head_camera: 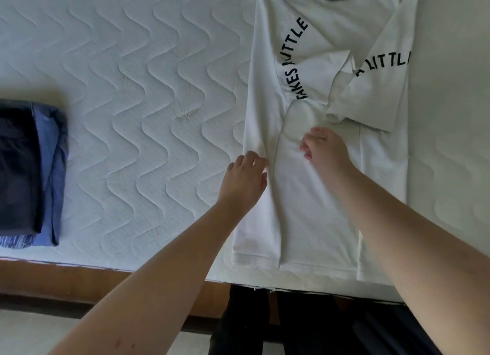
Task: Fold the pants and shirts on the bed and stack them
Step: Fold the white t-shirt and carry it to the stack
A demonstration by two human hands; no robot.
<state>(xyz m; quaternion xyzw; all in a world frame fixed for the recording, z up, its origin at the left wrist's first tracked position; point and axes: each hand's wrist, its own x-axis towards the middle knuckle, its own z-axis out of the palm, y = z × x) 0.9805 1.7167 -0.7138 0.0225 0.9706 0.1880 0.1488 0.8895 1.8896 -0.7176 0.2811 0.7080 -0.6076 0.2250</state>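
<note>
Quilted mattress (138, 89), white shirt (313, 195), folded stack (29, 169)

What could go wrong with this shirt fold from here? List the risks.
1. The left hand sits on the folded left edge of the white shirt, and the fabric bunches between it and the right hand; smoothing unevenly could press in creases.
2. The folded sleeve lies crumpled and may slip open on the next fold.
3. The hem lies at the mattress edge, so a tug toward the body could drag it off.
</note>
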